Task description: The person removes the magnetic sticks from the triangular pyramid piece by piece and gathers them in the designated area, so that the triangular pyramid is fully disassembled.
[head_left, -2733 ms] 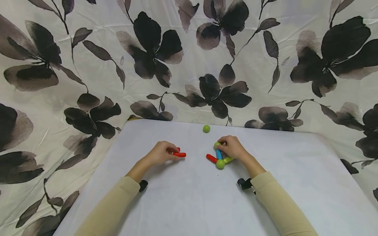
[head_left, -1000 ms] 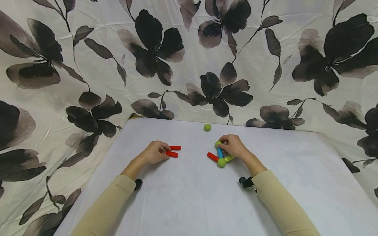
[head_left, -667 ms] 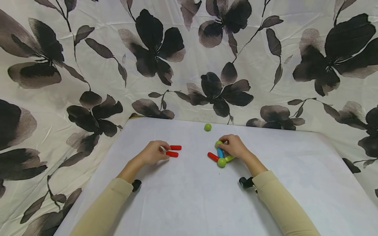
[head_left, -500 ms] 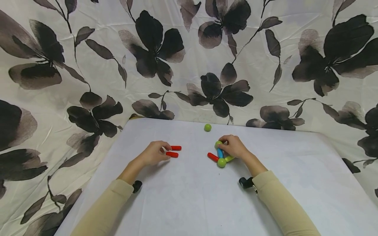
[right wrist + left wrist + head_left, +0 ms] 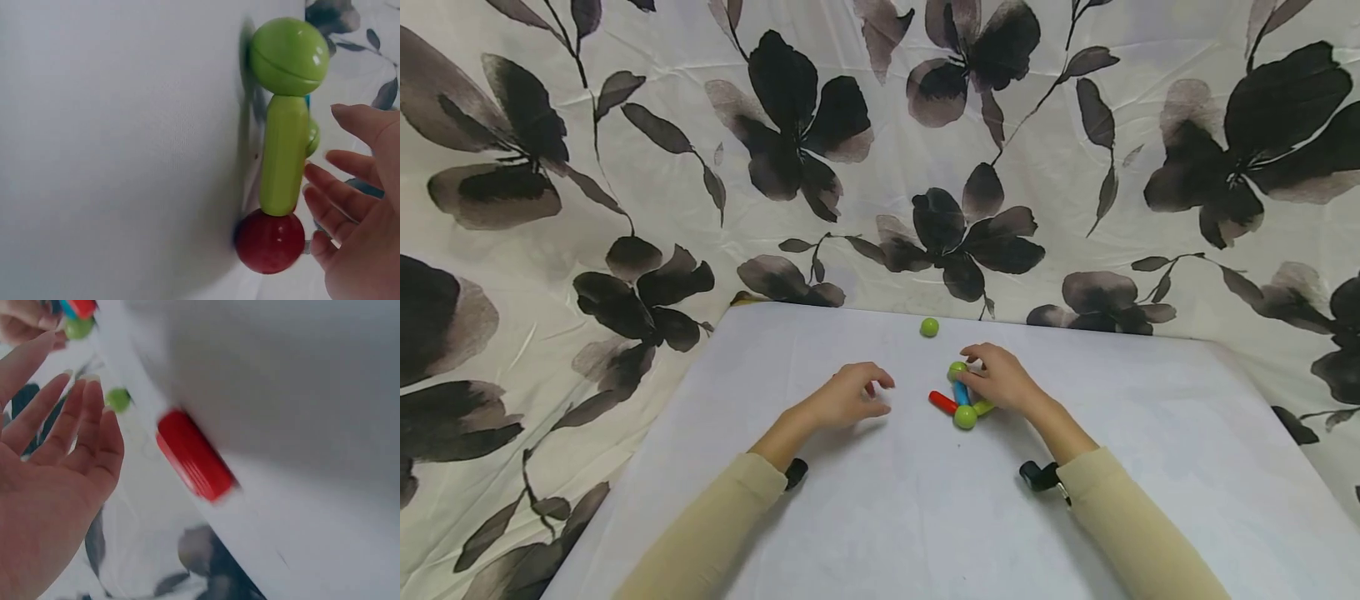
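My left hand [image 5: 846,396] hovers with thumb and fingers spread, left of the joined pieces and holding nothing; a bit of red shows behind its fingers. In the left wrist view, red sticks [image 5: 194,456] lie together beside that hand [image 5: 56,481]. My right hand [image 5: 1003,382] is at the joined pieces: two green balls [image 5: 957,371] [image 5: 966,417], a blue stick [image 5: 961,392], a red stick [image 5: 943,402] and a yellow-green stick [image 5: 984,407]. The right wrist view shows a dark red ball [image 5: 270,242] on the yellow-green stick [image 5: 284,156], with the right fingers loosely parted beside it.
A loose green ball [image 5: 929,327] sits near the far edge of the white table [image 5: 880,517]. Behind the table hangs a white cloth [image 5: 670,50] with dark flowers.
My left hand has let go of the red sticks and moved right, towards the joined pieces. My right fingers have loosened from the upper green ball; the joined pieces have hardly shifted.
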Action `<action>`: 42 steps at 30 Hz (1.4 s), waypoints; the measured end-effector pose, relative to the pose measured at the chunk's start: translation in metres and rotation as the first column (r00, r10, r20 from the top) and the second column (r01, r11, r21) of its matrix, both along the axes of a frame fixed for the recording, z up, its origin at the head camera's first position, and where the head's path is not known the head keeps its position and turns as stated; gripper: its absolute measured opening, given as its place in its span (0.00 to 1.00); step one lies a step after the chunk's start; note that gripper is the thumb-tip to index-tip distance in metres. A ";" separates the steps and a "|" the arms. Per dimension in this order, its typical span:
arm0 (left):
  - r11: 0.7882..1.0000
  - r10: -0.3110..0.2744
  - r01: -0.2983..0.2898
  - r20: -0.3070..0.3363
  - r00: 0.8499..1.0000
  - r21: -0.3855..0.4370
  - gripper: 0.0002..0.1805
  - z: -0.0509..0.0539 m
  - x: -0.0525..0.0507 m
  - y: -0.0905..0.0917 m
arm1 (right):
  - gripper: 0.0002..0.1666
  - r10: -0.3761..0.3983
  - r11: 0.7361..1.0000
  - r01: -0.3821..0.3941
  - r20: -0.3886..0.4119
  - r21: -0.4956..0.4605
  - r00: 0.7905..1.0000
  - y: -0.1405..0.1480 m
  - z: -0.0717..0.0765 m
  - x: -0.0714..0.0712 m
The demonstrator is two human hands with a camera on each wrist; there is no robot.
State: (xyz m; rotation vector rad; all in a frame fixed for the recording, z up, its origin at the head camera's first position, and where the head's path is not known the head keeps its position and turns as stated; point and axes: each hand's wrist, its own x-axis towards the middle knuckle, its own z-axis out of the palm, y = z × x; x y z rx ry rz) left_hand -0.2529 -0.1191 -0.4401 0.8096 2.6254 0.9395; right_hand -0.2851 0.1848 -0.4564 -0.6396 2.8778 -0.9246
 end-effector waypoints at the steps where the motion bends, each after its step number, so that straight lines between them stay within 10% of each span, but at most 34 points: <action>1: 1.000 -0.005 0.005 0.014 1.000 -0.001 0.22 -0.001 -0.001 0.007 | 0.27 0.006 1.000 -0.006 -0.013 0.000 1.000 0.001 0.001 0.002; 13: 0.993 -0.068 0.075 0.077 0.995 -0.087 0.29 -0.015 -0.009 0.060 | 0.10 0.035 0.997 -0.031 -0.061 0.077 0.998 0.009 0.005 0.035; 42: 0.990 -0.088 0.099 0.108 0.990 -0.103 0.11 -0.021 -0.016 0.077 | 0.12 0.108 0.986 -0.095 -0.085 0.138 0.991 0.002 0.001 0.049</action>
